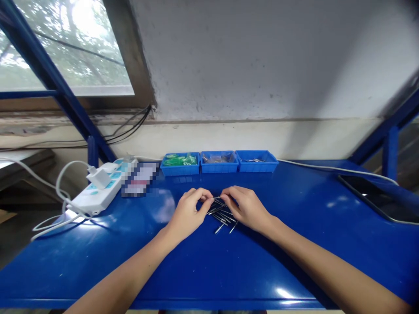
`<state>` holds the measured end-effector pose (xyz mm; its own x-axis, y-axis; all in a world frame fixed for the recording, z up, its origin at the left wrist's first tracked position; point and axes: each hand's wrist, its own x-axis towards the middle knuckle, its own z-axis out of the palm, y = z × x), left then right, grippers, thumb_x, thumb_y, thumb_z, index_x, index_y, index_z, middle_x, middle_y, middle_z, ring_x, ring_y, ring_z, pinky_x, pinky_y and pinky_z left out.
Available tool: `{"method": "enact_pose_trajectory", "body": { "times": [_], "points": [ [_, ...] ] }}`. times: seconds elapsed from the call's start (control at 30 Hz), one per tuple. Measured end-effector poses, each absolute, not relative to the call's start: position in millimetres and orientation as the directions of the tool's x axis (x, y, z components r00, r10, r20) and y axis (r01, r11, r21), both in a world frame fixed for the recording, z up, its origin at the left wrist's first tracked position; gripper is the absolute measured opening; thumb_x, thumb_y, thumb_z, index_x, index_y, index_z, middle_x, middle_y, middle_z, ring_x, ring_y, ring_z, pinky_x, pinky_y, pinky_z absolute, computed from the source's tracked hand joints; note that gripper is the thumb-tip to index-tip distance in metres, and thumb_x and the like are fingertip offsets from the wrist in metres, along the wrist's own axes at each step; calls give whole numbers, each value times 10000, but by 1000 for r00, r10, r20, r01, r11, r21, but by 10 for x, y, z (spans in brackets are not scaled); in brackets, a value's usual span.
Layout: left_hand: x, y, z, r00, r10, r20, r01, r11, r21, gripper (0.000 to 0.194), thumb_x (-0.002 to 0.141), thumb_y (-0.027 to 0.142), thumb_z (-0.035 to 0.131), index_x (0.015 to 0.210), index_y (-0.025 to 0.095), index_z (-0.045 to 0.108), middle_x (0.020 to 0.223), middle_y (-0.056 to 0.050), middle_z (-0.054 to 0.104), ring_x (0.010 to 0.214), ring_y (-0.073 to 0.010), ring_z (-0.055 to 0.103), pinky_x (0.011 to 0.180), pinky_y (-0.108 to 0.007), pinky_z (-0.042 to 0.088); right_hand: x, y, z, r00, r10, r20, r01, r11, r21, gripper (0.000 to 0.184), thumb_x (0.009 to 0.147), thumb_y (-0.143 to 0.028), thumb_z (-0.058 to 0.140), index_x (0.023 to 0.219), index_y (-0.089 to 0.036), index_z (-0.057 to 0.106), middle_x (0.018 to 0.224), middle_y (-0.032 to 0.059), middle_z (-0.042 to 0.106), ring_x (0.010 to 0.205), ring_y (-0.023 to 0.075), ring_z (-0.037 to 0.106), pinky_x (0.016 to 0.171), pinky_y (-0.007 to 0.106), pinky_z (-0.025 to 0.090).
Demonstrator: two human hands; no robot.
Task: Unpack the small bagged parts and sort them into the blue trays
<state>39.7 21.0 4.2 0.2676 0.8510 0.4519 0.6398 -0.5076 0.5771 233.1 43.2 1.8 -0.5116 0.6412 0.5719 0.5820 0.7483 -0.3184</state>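
Note:
Over the middle of the blue table, my left hand (193, 207) and my right hand (247, 206) face each other with fingertips pinched. A short, thin, silvery metal rod (216, 198) spans the small gap between them, one end in each pinch. Its exact kind is too small to make out. Right beneath my hands lies a loose pile of slim metal rods (223, 218), dark and shiny, pointing various ways. My right fingers cover part of that pile.
Three blue bins line the wall: one with green pieces (180, 170), one with bagged parts (219, 168), one with small metal parts (257, 167). A white power strip (101, 196) with cables and a blurred-out flat item (140, 179) lie left; a black phone (379, 198) lies right.

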Motion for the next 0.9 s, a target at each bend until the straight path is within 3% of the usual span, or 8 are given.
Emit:
{"method": "enact_pose_trajectory", "body": {
  "times": [0.17, 0.3, 0.43, 0.53, 0.6, 0.73, 0.8, 0.9],
  "points": [
    [382, 227, 54, 261, 870, 418, 663, -476, 578, 201, 913, 270, 432, 793, 209, 580, 754, 5, 636, 761, -161, 575, 735, -293, 414, 2344, 436, 9, -518, 639, 568, 546, 759, -356, 134, 900, -279, 479, 985, -182, 516, 763, 30, 621, 666, 140, 573, 621, 249, 416],
    [350, 245, 60, 282, 881, 380, 675, -464, 574, 243, 927, 286, 403, 787, 212, 587, 714, 12, 631, 731, -159, 572, 736, -299, 411, 2345, 433, -19, -564, 612, 555, 515, 785, -343, 110, 919, -222, 421, 922, -189, 526, 785, 42, 626, 684, 142, 567, 629, 257, 411],
    [257, 311, 41, 222, 899, 377, 719, -412, 560, 190, 920, 311, 421, 912, 230, 593, 832, -2, 658, 813, -179, 587, 776, -330, 414, 2429, 502, 33, -538, 609, 583, 551, 777, -304, 168, 921, -238, 403, 859, -188, 550, 718, 37, 610, 643, 142, 556, 618, 264, 409],
    [176, 374, 20, 246, 897, 367, 749, -416, 516, 169, 908, 304, 437, 917, 235, 590, 844, -8, 650, 817, -190, 582, 757, -344, 418, 2646, 710, 190, -354, 590, 725, 698, 683, -216, 190, 914, -264, 404, 837, -190, 562, 700, 50, 617, 632, 151, 565, 631, 276, 421],
    [148, 387, 10, 305, 895, 325, 774, -432, 462, 143, 887, 322, 475, 911, 245, 593, 835, -3, 643, 829, -204, 575, 768, -368, 409, 2853, 893, 297, -121, 596, 794, 846, 480, -232, 192, 907, -303, 417, 899, -189, 570, 703, 55, 625, 637, 163, 576, 639, 289, 426],
    [166, 336, 0, 396, 897, 195, 818, -441, 368, 136, 831, 344, 562, 945, 277, 596, 958, 0, 625, 930, -245, 546, 811, -425, 376, 3187, 1121, 281, 69, 729, 681, 925, 208, -317, 472, 840, -389, 520, 1240, -155, 433, 763, 54, 648, 634, 206, 600, 568, 296, 419],
    [178, 312, -8, 400, 902, 161, 837, -431, 338, 111, 846, 315, 539, 931, 277, 599, 976, 0, 611, 925, -244, 540, 814, -434, 367, 3208, 1105, 163, 47, 806, 590, 919, 196, -342, 502, 830, -381, 531, 1262, -154, 410, 755, 46, 647, 620, 209, 605, 562, 299, 426],
    [162, 316, -32, 377, 911, 169, 858, -412, 306, 108, 863, 263, 496, 863, 255, 604, 929, -4, 610, 868, -229, 540, 792, -415, 364, 3040, 978, 6, -110, 868, 484, 871, 318, -373, 442, 858, -335, 497, 1257, -165, 411, 750, 37, 642, 661, 206, 618, 600, 306, 450]
  ]
}}
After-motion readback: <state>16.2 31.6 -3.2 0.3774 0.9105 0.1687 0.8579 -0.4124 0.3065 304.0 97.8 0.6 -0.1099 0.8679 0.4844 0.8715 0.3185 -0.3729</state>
